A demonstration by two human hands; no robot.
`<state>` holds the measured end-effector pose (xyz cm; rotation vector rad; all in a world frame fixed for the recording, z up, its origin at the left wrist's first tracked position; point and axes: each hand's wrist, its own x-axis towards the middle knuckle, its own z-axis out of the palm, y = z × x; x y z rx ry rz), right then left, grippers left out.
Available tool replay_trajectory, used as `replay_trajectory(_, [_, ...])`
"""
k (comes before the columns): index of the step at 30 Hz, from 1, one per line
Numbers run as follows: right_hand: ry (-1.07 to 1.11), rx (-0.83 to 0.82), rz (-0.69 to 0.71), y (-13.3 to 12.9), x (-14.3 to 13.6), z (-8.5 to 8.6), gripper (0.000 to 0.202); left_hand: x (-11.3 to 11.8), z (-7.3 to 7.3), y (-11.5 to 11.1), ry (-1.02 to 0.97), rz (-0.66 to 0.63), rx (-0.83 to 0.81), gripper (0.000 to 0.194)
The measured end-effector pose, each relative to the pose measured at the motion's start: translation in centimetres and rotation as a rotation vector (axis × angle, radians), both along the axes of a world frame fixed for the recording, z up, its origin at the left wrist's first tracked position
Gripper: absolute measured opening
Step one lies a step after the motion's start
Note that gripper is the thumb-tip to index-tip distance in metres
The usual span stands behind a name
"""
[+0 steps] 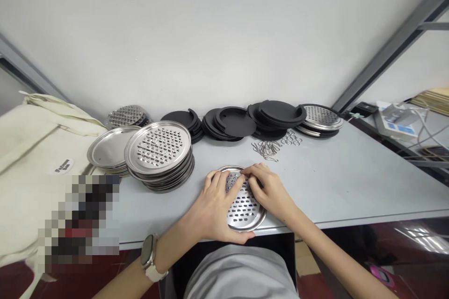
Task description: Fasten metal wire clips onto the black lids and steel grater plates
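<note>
A round metal grater plate (242,208) lies flat at the front edge of the table, its perforated face up. My left hand (219,203) is closed over its left side, the thumb along the near rim and the index finger reaching across the holes. At the far right rim my right hand (267,188) has its fingers curled down onto the plate. Both hands' fingertips nearly meet near the far rim; whether a small piece is between them is hidden. Beyond the hands lie a pile of thin metal hooks (265,150) and several metal rings (292,138).
To the left stand a stack of grater plates (158,149) and a stack of plain metal plates (114,147). Black round holders (236,122) line the wall, with an assembled grater (321,117) at their right end. A cream bag (42,149) lies at far left.
</note>
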<state>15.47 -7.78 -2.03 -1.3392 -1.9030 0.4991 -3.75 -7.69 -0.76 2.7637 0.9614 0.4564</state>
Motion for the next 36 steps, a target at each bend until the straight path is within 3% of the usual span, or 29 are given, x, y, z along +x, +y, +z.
replay_trajectory(28, [-0.249,0.092,-0.033,-0.48,-0.27,-0.68,0.018,-0.37,-0.59,-0.03,-0.001,-0.025,-0.019,0.102])
replay_trajectory(36, [-0.226,0.068,-0.039,-0.36,-0.07,-0.54,0.010,-0.46,-0.64,0.04,0.017,-0.041,-0.009,0.098])
